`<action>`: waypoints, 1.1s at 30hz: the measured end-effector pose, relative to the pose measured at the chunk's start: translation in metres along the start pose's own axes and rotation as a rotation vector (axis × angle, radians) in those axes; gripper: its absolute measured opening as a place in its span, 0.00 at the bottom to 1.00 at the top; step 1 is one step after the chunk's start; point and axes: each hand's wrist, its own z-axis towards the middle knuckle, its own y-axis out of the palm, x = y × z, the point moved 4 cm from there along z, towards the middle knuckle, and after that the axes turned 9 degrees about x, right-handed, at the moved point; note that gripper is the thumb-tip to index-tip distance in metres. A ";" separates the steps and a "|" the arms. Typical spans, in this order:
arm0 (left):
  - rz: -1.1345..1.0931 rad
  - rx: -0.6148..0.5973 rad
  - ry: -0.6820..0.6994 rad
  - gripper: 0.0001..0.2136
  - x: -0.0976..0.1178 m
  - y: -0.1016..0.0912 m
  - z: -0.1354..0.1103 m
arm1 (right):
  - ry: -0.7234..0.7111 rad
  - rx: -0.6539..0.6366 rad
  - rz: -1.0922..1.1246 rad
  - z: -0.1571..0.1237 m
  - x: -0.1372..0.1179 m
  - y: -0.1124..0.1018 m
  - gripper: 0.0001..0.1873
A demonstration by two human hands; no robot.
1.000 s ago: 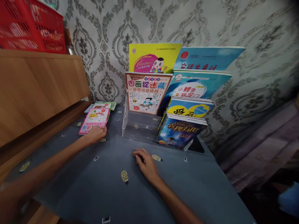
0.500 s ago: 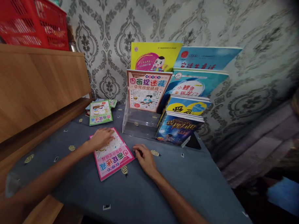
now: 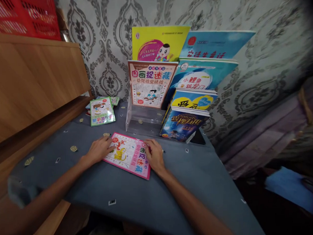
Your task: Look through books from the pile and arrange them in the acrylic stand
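Note:
A pink-bordered picture book [image 3: 127,153] lies on the dark grey tablecloth, its cover up and its title end turned to the right. My left hand [image 3: 99,150] grips its left edge, fingers and thumb close together at the border. At the right end, my right hand [image 3: 155,156] has its fingers curled over the title side; some fingertips are hidden. Behind it stands a clear acrylic book rack [image 3: 143,125], holding a brown-bordered picture book [image 3: 149,86] in its left column.
A green-bordered book [image 3: 102,111] tops a small pile at the back left. The rack also bears a yellow book [image 3: 159,44], blue books and a dark blue novel [image 3: 183,125]. A wooden cabinet [image 3: 40,69] with a red basket [image 3: 28,15] borders the left.
The pink book has swung round, its title end going from near me to the right. My left hand slid off its cover to the left edge; my right hand came onto it. The view shifted.

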 end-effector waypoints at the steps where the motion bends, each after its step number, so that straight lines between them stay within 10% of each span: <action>1: -0.009 0.003 0.022 0.14 0.008 0.001 -0.004 | -0.024 -0.033 -0.067 -0.001 -0.002 -0.001 0.15; 9: 0.066 0.049 0.105 0.13 0.041 -0.006 -0.011 | -0.202 -0.347 -0.497 -0.006 -0.023 -0.002 0.12; 17: -0.172 0.125 0.381 0.22 0.089 0.024 0.007 | -0.271 -0.357 -0.360 -0.017 -0.022 0.016 0.21; 33: -0.058 0.176 0.114 0.20 0.045 0.020 0.025 | -0.139 -0.432 -0.386 -0.014 -0.021 0.008 0.26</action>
